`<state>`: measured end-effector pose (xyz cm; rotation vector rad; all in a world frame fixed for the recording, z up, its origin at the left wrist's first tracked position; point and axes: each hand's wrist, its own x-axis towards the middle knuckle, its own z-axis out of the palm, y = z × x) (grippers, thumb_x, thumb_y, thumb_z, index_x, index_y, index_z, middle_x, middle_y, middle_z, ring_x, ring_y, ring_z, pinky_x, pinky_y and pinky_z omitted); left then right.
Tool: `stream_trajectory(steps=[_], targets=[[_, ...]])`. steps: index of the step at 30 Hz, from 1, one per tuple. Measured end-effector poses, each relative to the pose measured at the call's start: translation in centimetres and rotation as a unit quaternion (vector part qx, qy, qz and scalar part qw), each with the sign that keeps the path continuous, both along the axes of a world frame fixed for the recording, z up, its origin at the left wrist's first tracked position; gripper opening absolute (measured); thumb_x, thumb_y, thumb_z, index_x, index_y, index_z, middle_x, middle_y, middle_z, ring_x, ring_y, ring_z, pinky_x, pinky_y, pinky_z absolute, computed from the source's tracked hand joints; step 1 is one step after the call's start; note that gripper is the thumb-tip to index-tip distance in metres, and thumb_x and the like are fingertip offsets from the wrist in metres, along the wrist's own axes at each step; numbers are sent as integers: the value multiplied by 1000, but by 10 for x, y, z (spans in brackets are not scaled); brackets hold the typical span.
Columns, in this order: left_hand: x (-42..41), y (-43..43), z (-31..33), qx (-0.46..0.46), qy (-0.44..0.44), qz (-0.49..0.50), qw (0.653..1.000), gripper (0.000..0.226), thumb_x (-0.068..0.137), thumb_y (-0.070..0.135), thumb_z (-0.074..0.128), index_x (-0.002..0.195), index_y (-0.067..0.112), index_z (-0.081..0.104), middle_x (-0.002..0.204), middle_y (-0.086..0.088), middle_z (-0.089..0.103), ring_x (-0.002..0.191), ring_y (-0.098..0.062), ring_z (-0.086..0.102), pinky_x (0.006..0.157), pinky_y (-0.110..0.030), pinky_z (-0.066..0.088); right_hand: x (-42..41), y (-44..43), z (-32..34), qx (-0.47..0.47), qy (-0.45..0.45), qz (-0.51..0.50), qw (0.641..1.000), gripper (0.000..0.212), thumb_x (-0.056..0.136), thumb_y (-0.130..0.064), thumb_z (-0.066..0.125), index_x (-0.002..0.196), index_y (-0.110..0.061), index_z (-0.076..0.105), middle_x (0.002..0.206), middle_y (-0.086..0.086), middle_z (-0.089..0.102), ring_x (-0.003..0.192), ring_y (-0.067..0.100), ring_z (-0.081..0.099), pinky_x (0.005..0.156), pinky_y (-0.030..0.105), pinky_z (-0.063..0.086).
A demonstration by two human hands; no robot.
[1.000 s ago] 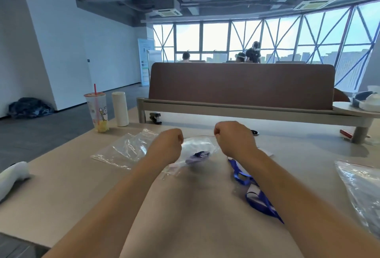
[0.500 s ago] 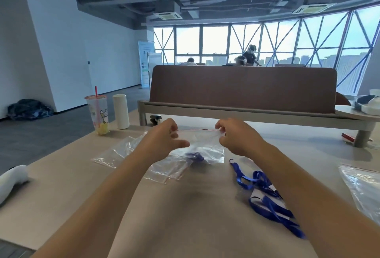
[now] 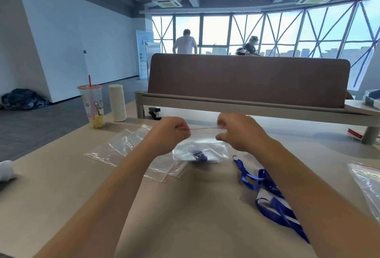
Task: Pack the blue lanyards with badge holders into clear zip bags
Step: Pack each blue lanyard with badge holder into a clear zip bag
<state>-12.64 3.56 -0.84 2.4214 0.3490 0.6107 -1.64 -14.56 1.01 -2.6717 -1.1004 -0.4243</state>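
Left grip [image 3: 171,134] and right grip [image 3: 239,132] each pinch one end of the red seal on the clear zip bag [image 3: 202,146], blue lanyard [image 3: 199,156] inside; loose lanyards [image 3: 271,198] lie on the table [image 3: 61,196] at 4 o'clock

Bright backlit windows [image 3: 267,33] — perhaps edge-warped

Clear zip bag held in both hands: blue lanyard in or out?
In. A blue lanyard bundle shows through the clear zip bag, below its red zip line.

Clear zip bag [image 3: 202,148] with red strip; blue lanyards [image 3: 273,200].
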Motion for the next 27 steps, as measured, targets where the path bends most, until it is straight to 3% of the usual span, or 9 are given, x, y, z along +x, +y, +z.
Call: stream_trajectory(steps=[3, 6, 8, 13, 17, 20, 23, 27], targets=[[12, -4, -2, -30, -24, 0, 999, 4, 88, 17, 68, 86, 15, 71, 80, 8, 70, 76, -9, 64, 67, -22, 49, -7, 15, -2, 36, 45, 49, 997, 31, 87, -35, 69, 115, -29, 58, 107, -6, 67, 94, 18, 60, 86, 37, 51], [19, -6, -10, -89, -64, -9, 994, 7, 88, 10, 65, 83, 14, 69, 74, 4, 73, 71, -10, 68, 71, -32, 57, -7, 23, -2, 73, 56, 54, 994, 12, 89, -31, 68, 99, -28, 62, 96, -5, 67, 85, 16, 59, 74, 31, 50], [20, -7, -14, -138, -84, -3, 987, 5, 91, 12, 64, 87, 11, 67, 75, 2, 74, 68, -10, 70, 70, -31, 58, -5, 23, 0, 92, 72, 48, 992, 8, 90, -29, 68, 88, -28, 60, 90, -4, 65, 81, 16, 58, 69, 29, 46], [18, -6, -24, -257, -108, -9, 960, 11, 95, 8, 59, 93, 0, 66, 76, -5, 75, 71, -20, 73, 73, -35, 59, -4, 21, -4, 86, 100, 54, 990, 7, 93, -24, 65, 89, -24, 59, 92, -2, 63, 80, 15, 56, 68, 24, 40], [14, -10, -27, -258, -112, -24, 959, 11, 95, 5, 59, 92, 0, 68, 77, -9, 75, 71, -22, 73, 72, -34, 59, -6, 25, -9, 96, 115, 73, 986, 4, 93, -26, 63, 94, -26, 60, 94, -5, 63, 82, 13, 58, 70, 24, 43], [14, -15, -28, -235, -105, -24, 966, 9, 93, 5, 61, 92, 2, 70, 76, -8, 75, 70, -23, 73, 69, -29, 60, -8, 29, -10, 113, 131, 101, 980, 4, 94, -24, 64, 92, -26, 61, 91, -6, 63, 78, 9, 57, 64, 18, 41], [14, -18, -29, -251, -107, -20, 962, 11, 95, 5, 59, 94, 1, 69, 75, -10, 75, 70, -26, 73, 71, -32, 62, -9, 28, -12, 110, 134, 105, 979, 6, 95, -21, 61, 91, -24, 60, 93, -3, 65, 79, 12, 57, 60, 16, 37], [13, -19, -28, -277, -97, -17, 956, 11, 99, 8, 54, 95, 1, 62, 78, -10, 76, 71, -27, 74, 73, -37, 62, -7, 27, -16, 88, 138, 103, 981, 4, 97, -20, 58, 95, -24, 57, 96, -2, 62, 80, 12, 55, 69, 22, 43]])
